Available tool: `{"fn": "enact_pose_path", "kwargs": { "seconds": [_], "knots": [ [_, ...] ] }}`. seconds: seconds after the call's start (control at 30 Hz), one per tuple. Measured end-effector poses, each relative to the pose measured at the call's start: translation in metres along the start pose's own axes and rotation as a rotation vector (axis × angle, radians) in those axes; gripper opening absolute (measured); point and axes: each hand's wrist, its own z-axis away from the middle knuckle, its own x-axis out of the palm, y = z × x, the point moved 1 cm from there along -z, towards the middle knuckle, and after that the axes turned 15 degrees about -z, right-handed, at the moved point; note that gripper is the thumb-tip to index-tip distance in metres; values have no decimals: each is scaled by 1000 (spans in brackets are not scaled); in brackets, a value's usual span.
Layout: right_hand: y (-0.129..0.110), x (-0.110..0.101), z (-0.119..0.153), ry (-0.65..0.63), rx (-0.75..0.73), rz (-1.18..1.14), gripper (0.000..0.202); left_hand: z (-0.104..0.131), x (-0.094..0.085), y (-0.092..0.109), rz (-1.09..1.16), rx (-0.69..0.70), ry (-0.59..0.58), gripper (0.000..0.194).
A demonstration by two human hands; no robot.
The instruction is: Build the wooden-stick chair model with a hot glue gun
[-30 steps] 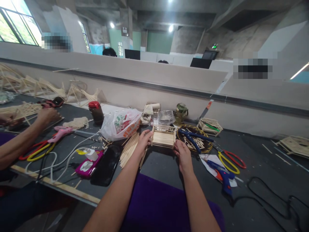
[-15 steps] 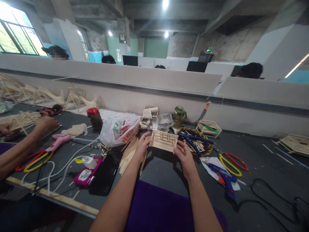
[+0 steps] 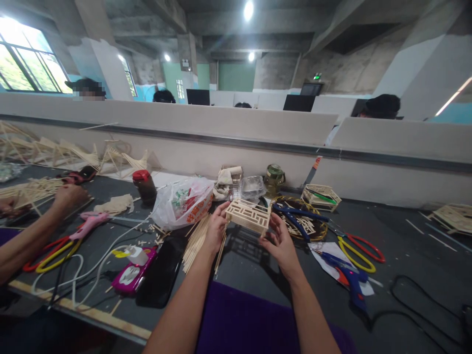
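Observation:
A small box-like lattice frame of pale wooden sticks [image 3: 248,215] is held up above the dark table, its patterned face tilted upward. My left hand [image 3: 218,227] grips its left end, with the thumb and fingers at the edge. At the right end, my right hand [image 3: 277,241] holds it between thumb and fingers. Loose wooden sticks [image 3: 196,245] lie beneath and beside my left forearm. Close to my right hand is a round tray of short stick pieces [image 3: 299,223] with blue-handled pliers [image 3: 295,213] across it.
A blue glue gun [image 3: 346,275] and scissors [image 3: 357,253] lie right. Left are a plastic bag [image 3: 183,202], a black phone [image 3: 161,270], a magenta power strip [image 3: 134,275] and a red-lidded bottle [image 3: 144,187]. Another person's arm [image 3: 33,231] reaches in at far left.
The wooden frame has tilted between my hands, so its lattice face and depth show more. My right hand's fingers have shifted lower around its right end. The view has moved slightly.

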Motion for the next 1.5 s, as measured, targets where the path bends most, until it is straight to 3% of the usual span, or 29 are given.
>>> {"fn": "enact_pose_path", "kwargs": {
  "seconds": [0.2, 0.73, 0.93, 1.13, 1.27, 1.37, 1.5],
  "knots": [
    [-2, 0, 1, -57, -25, 21, 84, 2, 0, 2, -12, 106, -63, 66],
    [-3, 0, 2, -75, -44, 37, 80, 1, -5, -3, -96, 116, -38, 62],
    [-5, 1, 2, -4, 28, 8, 76, -1, -3, -3, -123, 101, -77, 54],
    [5, -3, -2, 181, 139, -33, 74, -1, 4, -9, -216, 51, -93, 51],
    [7, -5, -1, 300, 180, 39, 70, -3, 4, -17, -292, 3, -2, 62],
    [7, -6, 0, 313, 220, 124, 74, -5, 2, -22, -334, -71, 73, 77],
    [11, -10, -1, 317, 261, 130, 77, -6, -1, -25, -388, -123, 94, 81]
  ]
}}
